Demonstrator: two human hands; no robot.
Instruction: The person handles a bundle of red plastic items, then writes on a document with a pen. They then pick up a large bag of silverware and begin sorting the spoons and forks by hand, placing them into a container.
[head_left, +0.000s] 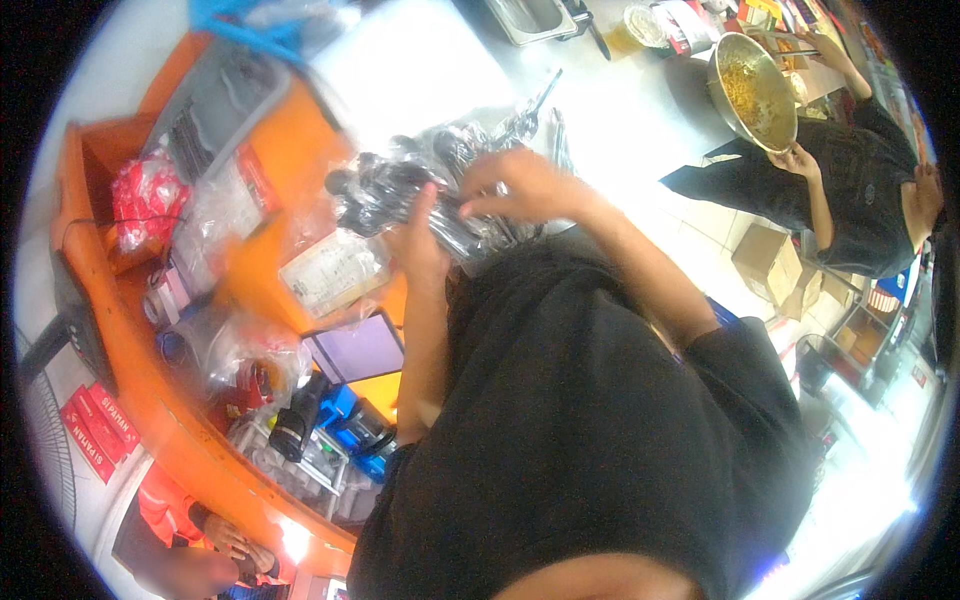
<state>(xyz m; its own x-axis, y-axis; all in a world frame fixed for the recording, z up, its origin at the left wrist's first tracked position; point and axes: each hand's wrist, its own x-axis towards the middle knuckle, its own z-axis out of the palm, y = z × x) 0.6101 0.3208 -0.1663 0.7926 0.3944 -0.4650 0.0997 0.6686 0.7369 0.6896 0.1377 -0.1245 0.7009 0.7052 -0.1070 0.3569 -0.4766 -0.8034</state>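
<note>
In front of my torso lies a bunch of black plastic cutlery in clear wrappers (390, 196). My left hand (421, 247) is closed around part of the bunch, its thumb laid over the wrapped pieces. Over the right side of the bunch reaches my right hand (525, 184), its fingers bent and slightly blurred; whether they grip a piece I cannot tell. More wrapped black cutlery (531, 112) sticks out beyond my right hand.
An orange counter (300, 142) holds a grey plastic bin (225, 105), a red-and-white bundle (150, 196), a tablet (358, 349) and plastic bags. At the right a co-worker (862, 195) holds a metal bowl of noodles (750, 94). Another person (217, 540) is beyond the counter.
</note>
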